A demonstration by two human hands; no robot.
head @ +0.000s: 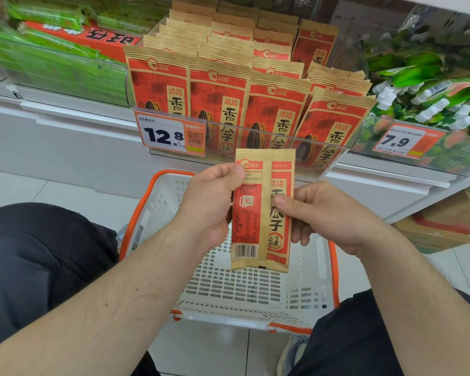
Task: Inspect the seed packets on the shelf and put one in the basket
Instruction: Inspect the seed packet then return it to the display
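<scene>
Hands meet at the centre of the frame around a single seed packet [262, 210], held upright with its back panel and barcode facing the camera. The left hand [210, 202] pinches the packet's left edge, thumb pressed near the top; the right hand [320, 213] grips the right edge, thumb across the front and fingers curled behind. Directly below the packet sits a white basket [255, 297] with orange rim and handles, resting on the tiled floor between the person's dark-trousered knees. Across the upper middle of the frame, rows of matching red-and-tan seed packets [220, 99] stand upright on the shelf [65, 142] behind a clear plastic front rail [255, 131]. A price tag [170, 135] reading 12.8 hangs on the rail at centre left; a second tag [407, 142], reading 7.9, hangs at the right. Green packages [52, 58] fill the upper left of the frame, and green pouches with white caps [423, 85] crowd the upper right. Cardboard boxes [445, 223] sit on the floor at the right edge.
</scene>
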